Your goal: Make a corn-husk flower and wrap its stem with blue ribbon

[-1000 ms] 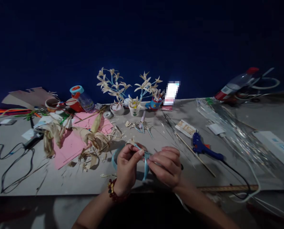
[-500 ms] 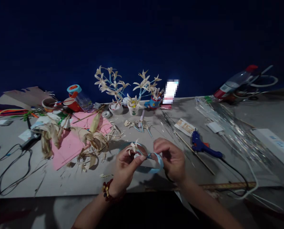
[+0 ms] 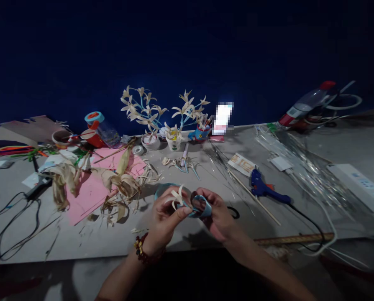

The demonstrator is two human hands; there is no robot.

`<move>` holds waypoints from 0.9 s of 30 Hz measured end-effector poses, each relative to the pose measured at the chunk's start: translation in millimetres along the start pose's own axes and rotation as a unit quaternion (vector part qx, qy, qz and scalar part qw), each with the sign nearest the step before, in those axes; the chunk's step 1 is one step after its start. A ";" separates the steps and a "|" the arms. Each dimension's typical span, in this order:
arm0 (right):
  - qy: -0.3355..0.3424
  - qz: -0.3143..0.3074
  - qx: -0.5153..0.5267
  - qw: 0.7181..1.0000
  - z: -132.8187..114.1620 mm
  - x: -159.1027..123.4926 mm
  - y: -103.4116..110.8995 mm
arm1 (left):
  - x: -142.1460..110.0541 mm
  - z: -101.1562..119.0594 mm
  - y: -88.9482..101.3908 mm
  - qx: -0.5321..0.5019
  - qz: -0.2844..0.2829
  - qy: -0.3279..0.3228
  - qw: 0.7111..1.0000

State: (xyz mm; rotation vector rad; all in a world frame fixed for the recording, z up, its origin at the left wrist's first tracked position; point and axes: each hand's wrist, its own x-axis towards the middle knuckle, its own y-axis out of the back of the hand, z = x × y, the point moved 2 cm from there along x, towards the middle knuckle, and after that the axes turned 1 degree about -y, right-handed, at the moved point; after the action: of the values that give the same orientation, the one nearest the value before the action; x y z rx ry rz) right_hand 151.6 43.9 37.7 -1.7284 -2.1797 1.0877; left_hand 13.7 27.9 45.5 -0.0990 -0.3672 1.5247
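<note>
My left hand (image 3: 165, 217) pinches a small cream husk flower (image 3: 176, 195) on a thin stem, a bead bracelet at its wrist. A light blue ribbon (image 3: 202, 207) loops around the stem between both hands. My right hand (image 3: 217, 213) is closed on the ribbon loop just right of the flower. Both hands hover above the grey table (image 3: 80, 238) near its front edge.
Dried corn husks (image 3: 121, 184) lie on pink paper (image 3: 89, 194) at left. Two cups with husk flower branches (image 3: 152, 113) stand at the back. A blue glue gun (image 3: 264, 190) and a wooden skewer (image 3: 252, 196) lie at right, plus clear film (image 3: 303, 167), a power strip (image 3: 359, 186) and black cables (image 3: 14, 217).
The right hand has swung back in towards the left, drawing the blue ribbon loop tight around the stem. The flower now stands above the left fingers.
</note>
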 end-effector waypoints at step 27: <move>-0.152 -0.161 0.042 0.974 -0.5 -8.9 17.7 | 5.8 6.1 3.2 -0.063 0.028 0.004 0.998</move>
State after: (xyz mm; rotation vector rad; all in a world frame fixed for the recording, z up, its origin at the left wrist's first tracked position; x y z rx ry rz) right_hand 168.6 37.4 29.9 -1.1805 -2.4349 1.4013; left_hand 8.8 32.8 51.4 -0.2158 -0.4569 1.5559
